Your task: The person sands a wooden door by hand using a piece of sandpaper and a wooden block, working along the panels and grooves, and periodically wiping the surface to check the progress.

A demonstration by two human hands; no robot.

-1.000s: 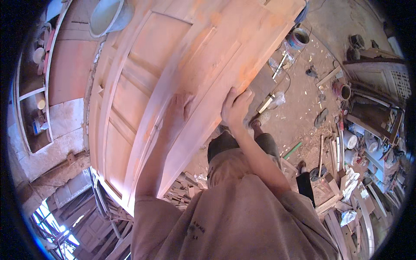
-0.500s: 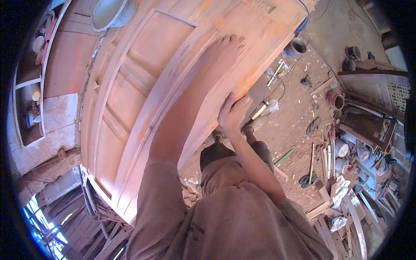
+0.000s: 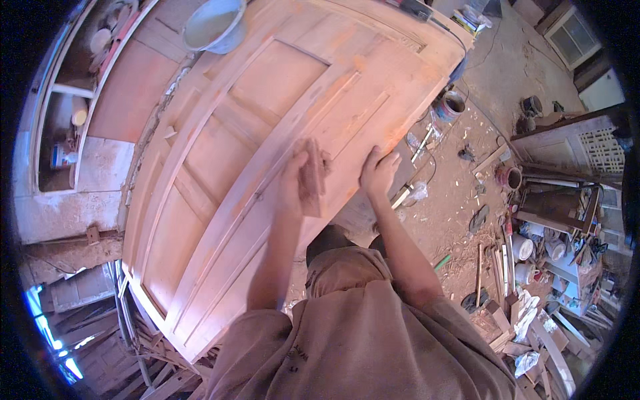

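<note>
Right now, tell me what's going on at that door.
A person is working on a large panelled wooden door that lies flat in a cluttered workshop. The left hand presses a brown sanding block onto the wood. The right hand rests on the door's near edge, steadying it. A pale basin sits at the far end, and tins and tools litter the floor to the right.

door: bare matt wood, dusty | sanding block: rough brown | basin: smooth plastic
</note>
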